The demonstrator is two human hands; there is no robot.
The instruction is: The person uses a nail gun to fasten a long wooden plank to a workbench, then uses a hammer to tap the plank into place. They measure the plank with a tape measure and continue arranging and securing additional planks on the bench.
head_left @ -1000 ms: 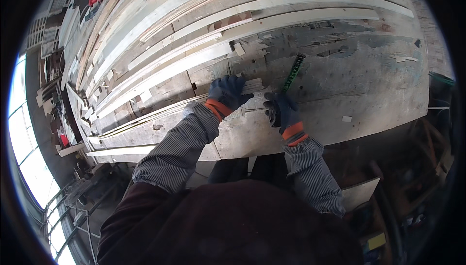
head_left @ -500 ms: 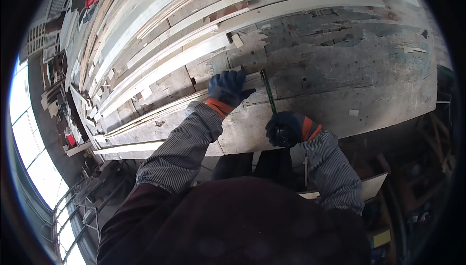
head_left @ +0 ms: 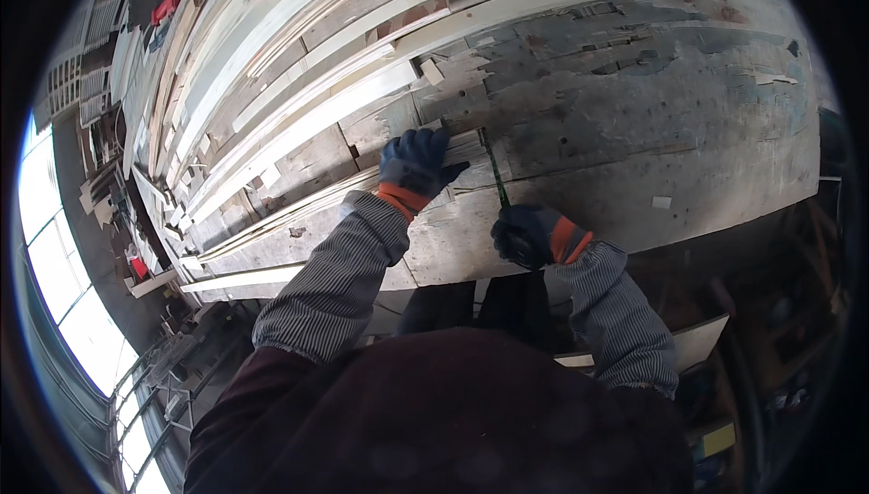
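Pressing a pale, stiff wooden strip [head_left: 453,155] flat on the worn tabletop [head_left: 634,123] — left hand [head_left: 415,161] spread open at twelve o'clock; right hand [head_left: 528,233] clenched on a thin green straightedge [head_left: 495,175] — likely light, best held mid-length.

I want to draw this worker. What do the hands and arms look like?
Both hands wear dark blue gloves with orange cuffs: left hand, right hand. The sleeves are grey with thin stripes, under a dark maroon top.

Both hands, the left hand [head_left: 415,166] and the right hand [head_left: 529,234], wear dark blue gloves with orange cuffs below grey pinstriped sleeves [head_left: 333,275], over pale cream wooden slats [head_left: 299,128], a grey flaking worktop [head_left: 634,87] and a thin green-black saw blade [head_left: 493,173].
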